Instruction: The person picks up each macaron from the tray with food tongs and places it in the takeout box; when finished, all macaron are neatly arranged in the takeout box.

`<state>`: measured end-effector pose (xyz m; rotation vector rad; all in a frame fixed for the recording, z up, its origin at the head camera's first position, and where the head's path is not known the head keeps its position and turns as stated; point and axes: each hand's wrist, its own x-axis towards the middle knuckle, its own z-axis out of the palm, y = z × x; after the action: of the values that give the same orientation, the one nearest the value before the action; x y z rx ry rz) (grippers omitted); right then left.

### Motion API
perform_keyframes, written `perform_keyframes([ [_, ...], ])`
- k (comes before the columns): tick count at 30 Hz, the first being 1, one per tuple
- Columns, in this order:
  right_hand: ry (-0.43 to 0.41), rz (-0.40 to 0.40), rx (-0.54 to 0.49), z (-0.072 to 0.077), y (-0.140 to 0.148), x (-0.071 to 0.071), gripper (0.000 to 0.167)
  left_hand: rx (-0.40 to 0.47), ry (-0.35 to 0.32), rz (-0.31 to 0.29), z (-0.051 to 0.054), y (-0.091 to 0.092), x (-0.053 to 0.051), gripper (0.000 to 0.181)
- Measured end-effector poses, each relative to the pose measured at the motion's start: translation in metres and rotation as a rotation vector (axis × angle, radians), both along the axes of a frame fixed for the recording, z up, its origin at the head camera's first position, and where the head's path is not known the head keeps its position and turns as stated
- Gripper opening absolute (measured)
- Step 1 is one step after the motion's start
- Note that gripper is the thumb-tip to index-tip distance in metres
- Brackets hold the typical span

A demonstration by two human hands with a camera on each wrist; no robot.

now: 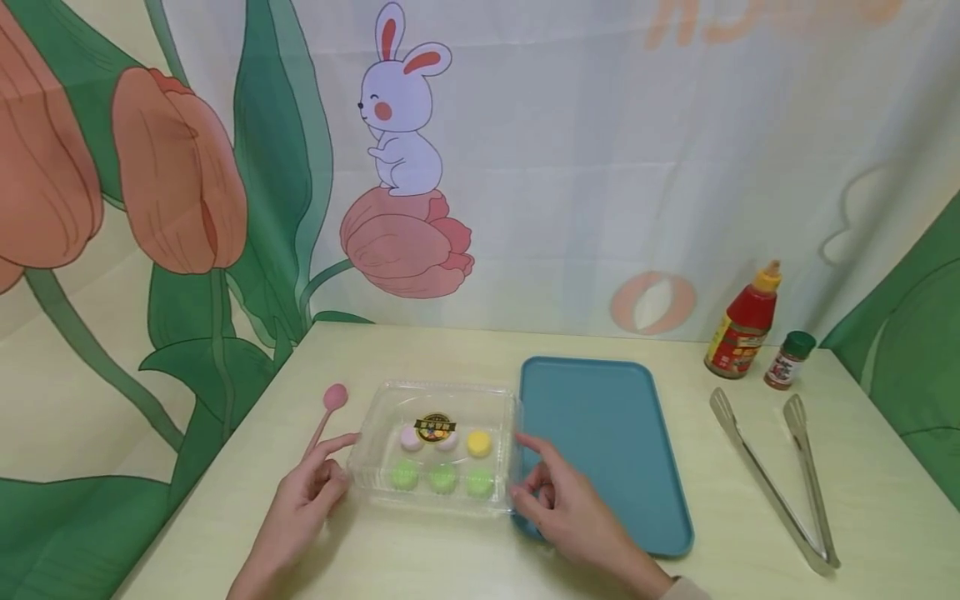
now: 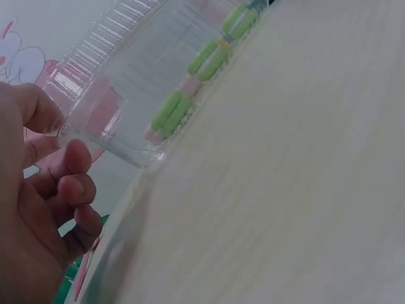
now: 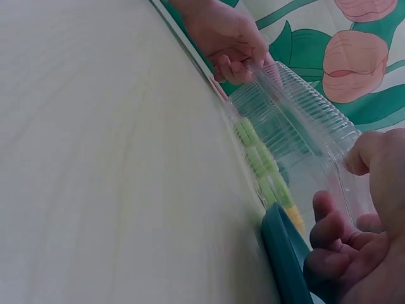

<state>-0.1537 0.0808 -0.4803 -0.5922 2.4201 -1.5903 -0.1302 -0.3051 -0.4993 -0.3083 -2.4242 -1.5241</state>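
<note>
A clear plastic box (image 1: 476, 404) with its lid down stands between the two hands in the head view. Inside it show green macarons (image 1: 442, 477) in the front row, with a yellow macaron (image 1: 479, 443) and pale pink ones (image 1: 411, 438) behind. A dark label (image 1: 435, 427) sits on the lid. My left hand (image 1: 300, 496) pinches the box's left edge between thumb and index finger, its other fingers curled beneath. On the opposite edge, my right hand (image 1: 566, 504) grips with thumb and index finger. The right wrist view shows both hands at the box's ends.
A blue tray (image 1: 600, 450) lies right of the box, its left edge against or under it. Metal tongs (image 1: 776, 492) lie spread at the right. Behind them stand a red sauce bottle (image 1: 742, 329) and a green-capped spice jar (image 1: 790, 361). A pink spoon (image 1: 334, 397) is at the left.
</note>
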Motion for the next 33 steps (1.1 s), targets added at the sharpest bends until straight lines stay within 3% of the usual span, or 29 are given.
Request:
perform_keyframes([
  [12, -0.211, -0.015, -0.199, 0.0, -0.014, 0.012, 0.081, 0.143, -0.146, -0.093, 0.0, -0.004, 0.0, 0.046],
  [18, -0.221, -0.012, -0.234, 0.001, -0.015, 0.014, 0.082, 0.14, -0.25, -0.089, 0.001, -0.001, 0.003, 0.049],
  [23, -0.201, -0.009, -0.226, 0.002, -0.014, 0.015, 0.083, 0.14, -0.26, -0.055, 0.001, 0.001, 0.004, 0.05],
  [33, -0.232, -0.014, -0.232, 0.004, -0.014, 0.017, 0.081, 0.211, -0.295, -0.083, 0.002, 0.002, 0.005, 0.051],
])
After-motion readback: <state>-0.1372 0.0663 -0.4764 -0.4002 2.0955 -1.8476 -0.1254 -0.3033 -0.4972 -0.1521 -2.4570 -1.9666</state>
